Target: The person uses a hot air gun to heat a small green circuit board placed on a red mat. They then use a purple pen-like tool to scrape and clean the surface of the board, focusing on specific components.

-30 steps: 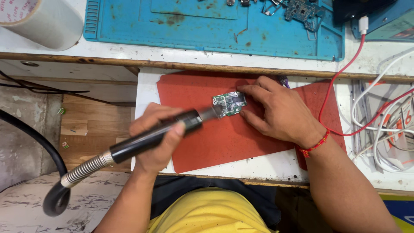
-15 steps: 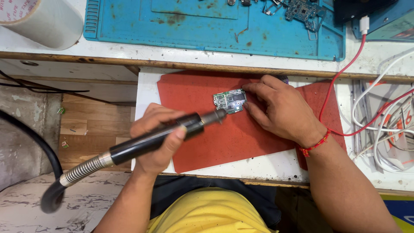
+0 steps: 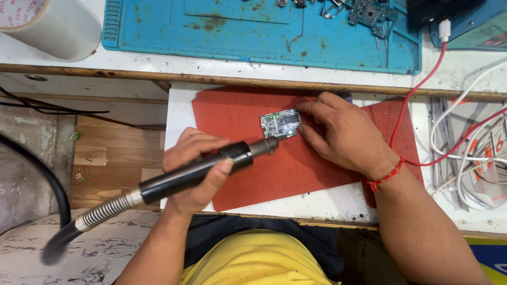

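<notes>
Rotary handpiece (image 3: 198, 171) in left hand (image 3: 195, 171), tip toward circuit board (image 3: 280, 124).

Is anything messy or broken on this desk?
Yes. The blue mat has brown burn-like stains, and the cables at right lie in a tangle. The circuit board sits bare and tilted on the red mat, between the tool and right hand.

my left hand (image 3: 195, 171) has the black hot-air handpiece (image 3: 198, 171) angled up-right, nozzle just short of the small green circuit board (image 3: 280, 124) lying flat on the red mat (image 3: 237, 116), right hand (image 3: 343, 134) fingertips pinning its edge
</notes>
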